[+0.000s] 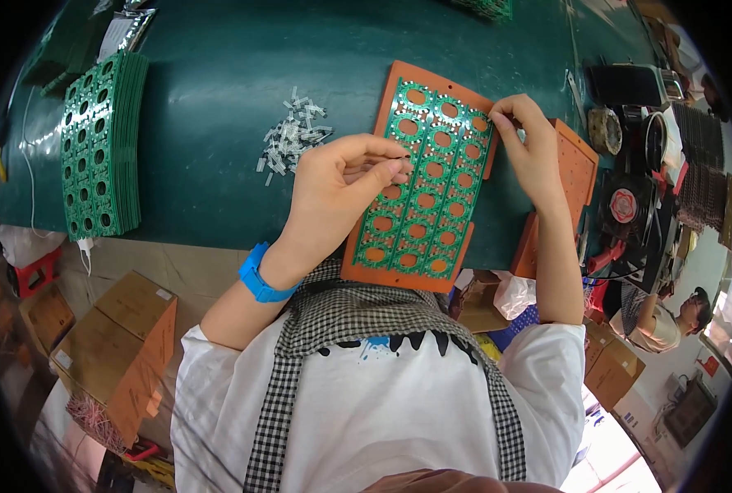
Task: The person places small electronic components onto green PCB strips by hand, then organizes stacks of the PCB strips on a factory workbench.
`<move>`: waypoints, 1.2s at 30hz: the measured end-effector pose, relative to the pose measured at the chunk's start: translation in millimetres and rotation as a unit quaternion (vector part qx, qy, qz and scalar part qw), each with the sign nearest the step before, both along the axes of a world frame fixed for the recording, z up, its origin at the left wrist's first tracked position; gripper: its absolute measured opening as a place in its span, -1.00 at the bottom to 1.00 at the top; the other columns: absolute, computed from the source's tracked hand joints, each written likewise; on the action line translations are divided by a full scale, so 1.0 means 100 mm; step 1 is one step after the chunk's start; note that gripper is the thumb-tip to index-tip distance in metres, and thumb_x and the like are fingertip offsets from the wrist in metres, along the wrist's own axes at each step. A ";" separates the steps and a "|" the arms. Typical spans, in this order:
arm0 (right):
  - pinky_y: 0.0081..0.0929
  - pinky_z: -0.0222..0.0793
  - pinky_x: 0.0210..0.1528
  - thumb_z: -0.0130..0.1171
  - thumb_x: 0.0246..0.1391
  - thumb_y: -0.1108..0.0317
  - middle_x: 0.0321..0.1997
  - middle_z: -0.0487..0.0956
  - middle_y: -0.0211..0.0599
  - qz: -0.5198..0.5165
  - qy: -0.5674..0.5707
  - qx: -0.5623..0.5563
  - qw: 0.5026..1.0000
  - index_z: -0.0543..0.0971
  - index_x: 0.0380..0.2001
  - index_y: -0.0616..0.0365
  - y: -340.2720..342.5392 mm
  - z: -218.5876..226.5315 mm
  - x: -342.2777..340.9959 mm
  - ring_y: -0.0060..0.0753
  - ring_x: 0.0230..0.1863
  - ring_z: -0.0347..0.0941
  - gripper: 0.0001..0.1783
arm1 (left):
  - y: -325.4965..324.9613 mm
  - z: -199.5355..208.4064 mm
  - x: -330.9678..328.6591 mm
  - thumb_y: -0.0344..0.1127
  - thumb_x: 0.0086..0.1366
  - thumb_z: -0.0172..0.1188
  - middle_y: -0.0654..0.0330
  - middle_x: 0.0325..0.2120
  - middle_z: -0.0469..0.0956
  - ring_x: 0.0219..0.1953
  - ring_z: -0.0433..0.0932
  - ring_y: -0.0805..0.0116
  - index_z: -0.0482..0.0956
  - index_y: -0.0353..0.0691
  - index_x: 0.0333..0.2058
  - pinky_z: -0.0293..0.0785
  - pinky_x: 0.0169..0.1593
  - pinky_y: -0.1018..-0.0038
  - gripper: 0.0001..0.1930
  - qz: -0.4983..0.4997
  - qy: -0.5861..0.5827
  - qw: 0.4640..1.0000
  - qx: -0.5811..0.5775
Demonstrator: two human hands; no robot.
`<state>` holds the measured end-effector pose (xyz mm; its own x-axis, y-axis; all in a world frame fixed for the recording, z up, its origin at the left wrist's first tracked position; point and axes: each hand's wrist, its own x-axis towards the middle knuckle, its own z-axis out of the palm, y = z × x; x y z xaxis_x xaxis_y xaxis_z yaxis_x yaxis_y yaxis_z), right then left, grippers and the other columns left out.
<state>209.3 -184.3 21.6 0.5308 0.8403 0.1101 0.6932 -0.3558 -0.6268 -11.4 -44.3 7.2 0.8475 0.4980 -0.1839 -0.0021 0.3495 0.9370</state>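
A green circuit board panel [422,200] with rows of oval cut-outs lies on an orange-brown fixture plate [399,280] at the table's near edge. My left hand [341,177] is over the panel's left side, thumb and forefinger pinched together around something tiny and dark that I cannot make out. At the panel's upper right corner, my right hand [533,140] has its thumb and forefinger closed together; whatever they hold is hidden. Left of the panel, beyond my left hand, lies a loose pile of small clear, slim pieces [292,140].
A tall stack of green circuit panels [103,148] stands on the left of the green table [210,99]. Another orange-brown plate [575,156] lies right of my right forearm. Farther right are a tape roll [604,130] and a dark screen device [626,85]. Cardboard boxes [115,329] sit below left.
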 end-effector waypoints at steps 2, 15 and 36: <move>-0.56 0.29 -0.21 0.07 0.15 0.50 -0.35 0.45 -0.28 0.012 0.007 -0.002 1.000 0.48 -0.33 0.30 0.00 -0.03 0.02 -0.45 -0.32 0.36 -0.93 | -0.01 -0.01 0.01 -0.52 0.26 0.14 0.07 -0.34 0.63 -0.27 0.63 0.40 0.55 -0.45 -0.18 0.60 -0.16 0.52 -0.83 0.005 -0.003 1.000 -0.005; -0.45 0.36 -0.28 0.13 0.08 0.48 -0.34 0.50 -0.21 -0.012 -0.065 0.048 0.997 0.53 -0.34 0.26 -0.01 -0.17 -0.04 -0.25 -0.31 0.46 -0.92 | -0.01 0.03 0.01 -0.50 0.25 0.16 0.15 -0.42 0.62 -0.33 0.62 0.47 0.56 -0.42 -0.26 0.59 -0.23 0.58 -0.88 -0.019 0.018 1.000 -0.009; -0.47 0.42 -0.29 0.30 -0.09 0.50 -0.39 0.60 -0.30 0.222 0.242 0.098 0.939 0.62 -0.38 0.20 -0.20 0.21 -0.64 -0.38 -0.37 0.53 -0.87 | -0.04 0.17 -0.03 -0.40 0.26 0.18 0.15 -0.46 0.61 -0.48 0.57 0.53 0.57 -0.42 -0.29 0.42 -0.48 0.65 -0.84 -0.279 0.046 0.948 -0.146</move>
